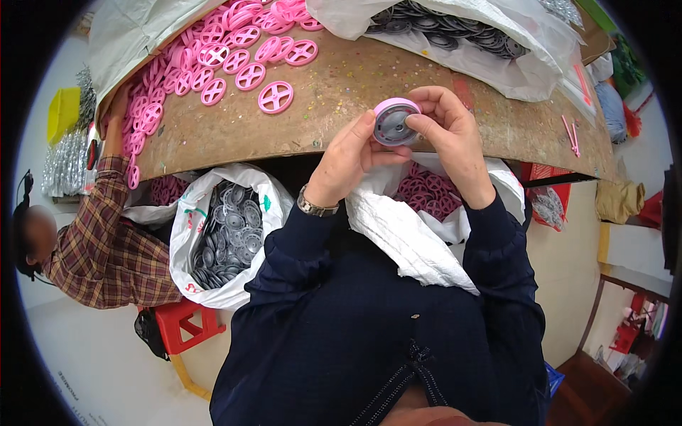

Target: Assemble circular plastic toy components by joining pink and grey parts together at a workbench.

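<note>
Over the table's near edge, I hold a small plastic wheel (395, 125) made of a grey disc set in a pink ring. My left hand (349, 157) closes on its left and lower rim, with the thumb at the side. My right hand (449, 131) grips it from the right, thumb pressed on the grey face. Loose pink four-spoked wheels (275, 97) lie to the left on the table, heaped toward the far side. Below my forearms, an open white sack (398, 234) contains darker pink spoked parts (428, 190).
The brown wooden table (341, 85) curves across the view. Grey discs (231, 231) fill a white sack (186, 245) at left; more spill from a bag (529, 53) at the far right. A co-worker in a plaid shirt (121, 248) reaches in beside a red stool (188, 326). Pink sticks (570, 135) lie right.
</note>
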Tool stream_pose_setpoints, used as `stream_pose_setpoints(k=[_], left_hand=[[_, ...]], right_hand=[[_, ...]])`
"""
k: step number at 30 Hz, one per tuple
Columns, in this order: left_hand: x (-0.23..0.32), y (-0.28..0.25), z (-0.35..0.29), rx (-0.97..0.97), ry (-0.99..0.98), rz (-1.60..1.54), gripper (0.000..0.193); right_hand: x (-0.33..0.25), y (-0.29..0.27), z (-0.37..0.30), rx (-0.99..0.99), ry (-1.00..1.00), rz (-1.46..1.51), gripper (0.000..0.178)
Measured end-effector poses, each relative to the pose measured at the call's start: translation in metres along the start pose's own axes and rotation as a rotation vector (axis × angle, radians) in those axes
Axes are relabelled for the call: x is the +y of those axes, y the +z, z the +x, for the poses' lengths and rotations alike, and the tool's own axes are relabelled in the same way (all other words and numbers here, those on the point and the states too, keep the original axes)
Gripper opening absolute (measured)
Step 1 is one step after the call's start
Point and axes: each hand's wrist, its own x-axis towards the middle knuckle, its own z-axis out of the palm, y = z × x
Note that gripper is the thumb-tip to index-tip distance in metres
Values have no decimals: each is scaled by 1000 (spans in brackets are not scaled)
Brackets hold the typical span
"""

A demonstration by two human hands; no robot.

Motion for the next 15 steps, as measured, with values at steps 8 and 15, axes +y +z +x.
stream_pose_setpoints(k=[8, 15], left_hand=[[7, 14, -8, 146, 284, 627, 30], [-10, 8, -6, 249, 439, 830, 17]], right_hand=[[-12, 0, -10, -117, 82, -67, 23], [-10, 5, -18, -88, -51, -322, 17]])
